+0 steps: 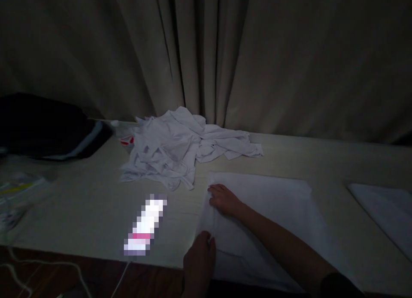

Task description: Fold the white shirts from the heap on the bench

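Observation:
A white cloth lies flat and folded on the pale table in front of me. My right hand reaches across and rests palm down on the cloth's left part, fingers near its left edge. My left hand is at the near left corner of the same cloth, fingers closed over its edge at the table's front. A crumpled heap of white garments sits behind, toward the curtain.
A beige curtain hangs behind the table. A dark bag lies at the far left, plastic packaging before it. Another flat white cloth is at the right. A blurred-out white and pink object lies left of my hands. White cables hang below.

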A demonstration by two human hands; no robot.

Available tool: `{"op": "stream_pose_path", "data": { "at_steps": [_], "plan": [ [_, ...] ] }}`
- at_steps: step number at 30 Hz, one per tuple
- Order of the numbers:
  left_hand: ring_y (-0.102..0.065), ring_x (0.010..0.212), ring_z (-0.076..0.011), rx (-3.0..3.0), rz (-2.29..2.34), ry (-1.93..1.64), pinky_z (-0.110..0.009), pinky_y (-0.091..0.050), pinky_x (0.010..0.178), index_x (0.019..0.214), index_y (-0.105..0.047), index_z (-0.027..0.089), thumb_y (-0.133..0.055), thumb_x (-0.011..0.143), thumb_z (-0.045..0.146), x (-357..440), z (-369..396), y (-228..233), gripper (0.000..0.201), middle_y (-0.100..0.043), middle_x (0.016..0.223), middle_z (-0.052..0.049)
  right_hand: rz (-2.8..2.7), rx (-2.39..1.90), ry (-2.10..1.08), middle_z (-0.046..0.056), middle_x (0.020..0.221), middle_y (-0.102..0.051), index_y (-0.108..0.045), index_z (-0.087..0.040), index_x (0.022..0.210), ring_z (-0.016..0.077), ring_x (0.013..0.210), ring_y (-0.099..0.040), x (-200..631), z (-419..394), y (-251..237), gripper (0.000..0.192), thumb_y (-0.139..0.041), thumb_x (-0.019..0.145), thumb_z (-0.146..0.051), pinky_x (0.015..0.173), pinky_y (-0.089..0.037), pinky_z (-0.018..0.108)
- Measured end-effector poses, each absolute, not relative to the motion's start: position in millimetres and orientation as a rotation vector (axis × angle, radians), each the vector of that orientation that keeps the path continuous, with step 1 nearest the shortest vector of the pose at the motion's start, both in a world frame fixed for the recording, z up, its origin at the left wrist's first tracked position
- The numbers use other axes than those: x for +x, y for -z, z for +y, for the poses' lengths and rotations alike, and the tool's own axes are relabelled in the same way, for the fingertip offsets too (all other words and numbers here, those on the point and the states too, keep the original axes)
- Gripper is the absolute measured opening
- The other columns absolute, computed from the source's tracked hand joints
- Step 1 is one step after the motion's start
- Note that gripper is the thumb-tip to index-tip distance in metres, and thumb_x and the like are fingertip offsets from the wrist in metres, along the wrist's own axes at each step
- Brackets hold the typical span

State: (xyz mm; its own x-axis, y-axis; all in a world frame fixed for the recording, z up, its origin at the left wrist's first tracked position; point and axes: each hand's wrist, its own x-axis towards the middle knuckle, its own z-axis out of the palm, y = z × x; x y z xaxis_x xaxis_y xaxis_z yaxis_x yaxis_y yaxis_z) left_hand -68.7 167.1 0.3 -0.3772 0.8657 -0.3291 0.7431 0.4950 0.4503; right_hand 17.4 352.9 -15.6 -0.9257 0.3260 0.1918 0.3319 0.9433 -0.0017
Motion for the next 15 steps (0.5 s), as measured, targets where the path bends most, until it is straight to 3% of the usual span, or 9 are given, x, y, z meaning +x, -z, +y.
{"op": "stream_pose_path", "data": {
  "at_steps": [7,11,15],
  "plan": [
    [-0.062,0.088,-0.0188,1.237,2.176,-0.597,-0.030,-0.044,0.077,0.092,-0.057,0.020,-0.036,0.087,0.036,-67.2,166.9,-7.5,0.027,-0.065,0.098,-0.007,-2.894,-0.435,0.110,0.011,0.124,-0.057,-0.068,-0.018,0.082,0.0238,0.121,-0.044,8.5,359.5,8.6,0.017,-0.053,0.088,-0.024,0.102,-0.032,0.042],
    [-0.064,0.080,-0.0191,1.104,2.106,-0.605,-0.030,-0.047,0.074,0.100,-0.057,0.020,-0.034,0.088,0.039,-67.8,164.0,-2.1,0.032,-0.069,0.091,-0.006,-2.894,-0.453,0.080,0.010,0.124,-0.057,-0.069,-0.019,0.082,0.0229,0.121,-0.043,6.3,363.4,7.0,0.020,-0.051,0.089,-0.025,0.103,-0.031,0.041],
    [-0.063,0.099,-0.0179,1.099,2.062,-0.576,-0.028,-0.046,0.085,0.117,-0.052,0.015,-0.033,0.088,0.033,-68.5,161.9,7.5,0.039,-0.066,0.113,-0.010,-2.897,-0.465,0.068,0.008,0.124,-0.057,-0.068,-0.021,0.089,0.0220,0.121,-0.044,6.5,369.3,5.5,0.019,-0.050,0.091,-0.026,0.102,-0.032,0.041]
  ]
}}
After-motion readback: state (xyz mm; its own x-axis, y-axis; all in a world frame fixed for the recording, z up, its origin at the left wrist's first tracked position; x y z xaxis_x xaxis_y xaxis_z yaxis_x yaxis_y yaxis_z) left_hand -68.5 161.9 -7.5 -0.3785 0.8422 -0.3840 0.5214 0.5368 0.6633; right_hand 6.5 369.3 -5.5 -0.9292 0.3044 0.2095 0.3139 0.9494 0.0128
